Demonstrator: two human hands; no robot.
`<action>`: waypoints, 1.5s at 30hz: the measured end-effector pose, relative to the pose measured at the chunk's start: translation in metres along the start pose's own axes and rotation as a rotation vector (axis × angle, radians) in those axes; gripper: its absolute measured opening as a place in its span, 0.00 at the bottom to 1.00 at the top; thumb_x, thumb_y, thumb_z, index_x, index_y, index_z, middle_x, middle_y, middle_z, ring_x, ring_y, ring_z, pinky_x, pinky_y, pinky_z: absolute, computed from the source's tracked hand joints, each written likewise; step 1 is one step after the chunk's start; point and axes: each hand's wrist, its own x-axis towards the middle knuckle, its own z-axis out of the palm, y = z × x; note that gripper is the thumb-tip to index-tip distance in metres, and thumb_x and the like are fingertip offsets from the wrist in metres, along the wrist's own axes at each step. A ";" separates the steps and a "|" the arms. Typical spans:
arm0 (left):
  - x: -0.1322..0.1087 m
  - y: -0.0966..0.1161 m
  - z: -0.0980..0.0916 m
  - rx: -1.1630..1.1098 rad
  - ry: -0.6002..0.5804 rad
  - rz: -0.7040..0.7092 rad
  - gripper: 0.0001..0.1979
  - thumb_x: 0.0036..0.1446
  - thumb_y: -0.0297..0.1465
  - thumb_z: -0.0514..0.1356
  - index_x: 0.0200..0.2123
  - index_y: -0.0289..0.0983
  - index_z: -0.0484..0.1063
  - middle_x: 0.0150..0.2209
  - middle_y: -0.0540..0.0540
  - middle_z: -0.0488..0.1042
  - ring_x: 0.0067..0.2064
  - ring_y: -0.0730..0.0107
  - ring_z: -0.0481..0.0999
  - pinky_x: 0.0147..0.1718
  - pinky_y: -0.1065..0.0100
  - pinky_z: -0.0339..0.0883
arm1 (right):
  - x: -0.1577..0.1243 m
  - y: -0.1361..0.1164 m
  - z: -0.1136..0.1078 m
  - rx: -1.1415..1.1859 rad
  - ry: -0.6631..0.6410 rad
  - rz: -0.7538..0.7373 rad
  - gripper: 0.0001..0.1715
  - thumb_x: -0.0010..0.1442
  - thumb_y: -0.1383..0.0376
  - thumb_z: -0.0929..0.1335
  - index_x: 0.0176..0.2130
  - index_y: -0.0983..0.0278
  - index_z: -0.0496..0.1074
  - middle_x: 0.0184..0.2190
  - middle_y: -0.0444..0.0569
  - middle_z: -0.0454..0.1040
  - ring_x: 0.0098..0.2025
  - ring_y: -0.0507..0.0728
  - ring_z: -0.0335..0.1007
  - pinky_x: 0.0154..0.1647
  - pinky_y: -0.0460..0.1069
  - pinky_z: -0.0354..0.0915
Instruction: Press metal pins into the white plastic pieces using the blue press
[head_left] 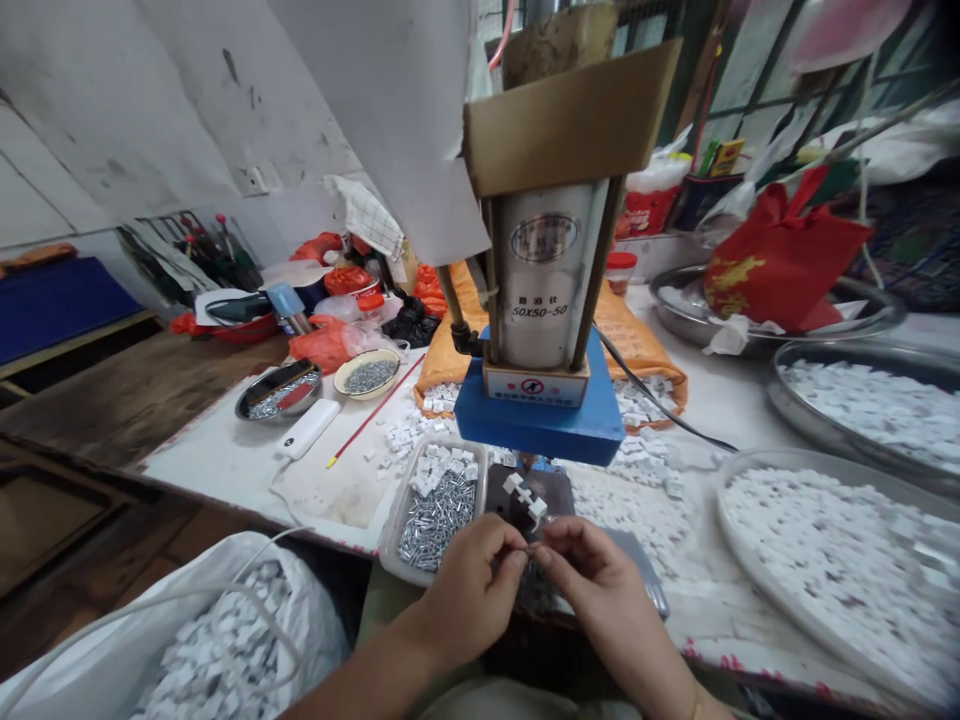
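My left hand (474, 575) and my right hand (596, 572) meet in front of the press (541, 290), thumbs and fingertips pinched close together. Whatever sits between the fingertips is too small to make out. Just beyond them, a few white plastic clips (526, 494) lie on the dark base plate (555, 490) below the blue press head (536, 420). Left of my left hand stands a clear plastic box (389, 540) with metal nails (442, 515) and more white clips (442, 468) in it. A grey lid-like piece (637, 565) shows beside my right hand.
At right are a round tray (731, 535) of small white pieces, a metal basin (784, 400) and a red bag (787, 255). An open white sack (304, 590) of clips stands lower left. A bowl (369, 375), power bank (309, 428) and red rod (375, 410) lie on the table.
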 end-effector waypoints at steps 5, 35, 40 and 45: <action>-0.001 -0.002 0.001 0.063 0.005 0.107 0.06 0.55 0.22 0.51 0.31 0.35 0.67 0.31 0.46 0.69 0.36 0.67 0.68 0.37 0.68 0.59 | 0.003 -0.001 0.001 0.057 -0.021 0.077 0.19 0.43 0.54 0.74 0.31 0.62 0.69 0.24 0.43 0.72 0.27 0.53 0.68 0.27 0.46 0.64; 0.004 0.005 0.000 0.062 0.057 0.002 0.06 0.52 0.21 0.54 0.29 0.36 0.69 0.29 0.47 0.71 0.34 0.69 0.70 0.35 0.69 0.60 | -0.004 -0.001 0.008 0.269 0.065 0.222 0.22 0.39 0.56 0.77 0.31 0.62 0.69 0.23 0.41 0.73 0.25 0.51 0.66 0.26 0.45 0.61; 0.003 0.004 0.003 0.073 0.036 -0.018 0.06 0.54 0.22 0.53 0.28 0.36 0.67 0.29 0.48 0.70 0.33 0.69 0.70 0.34 0.69 0.60 | -0.004 -0.004 0.008 0.230 0.102 0.134 0.21 0.36 0.56 0.78 0.29 0.62 0.71 0.23 0.42 0.73 0.28 0.52 0.68 0.30 0.46 0.64; 0.002 0.005 0.002 0.022 0.029 -0.041 0.06 0.53 0.22 0.53 0.29 0.36 0.67 0.29 0.48 0.70 0.33 0.69 0.69 0.34 0.70 0.60 | -0.004 -0.004 0.010 0.224 0.112 0.109 0.21 0.36 0.55 0.77 0.28 0.62 0.71 0.23 0.44 0.74 0.28 0.53 0.69 0.30 0.47 0.65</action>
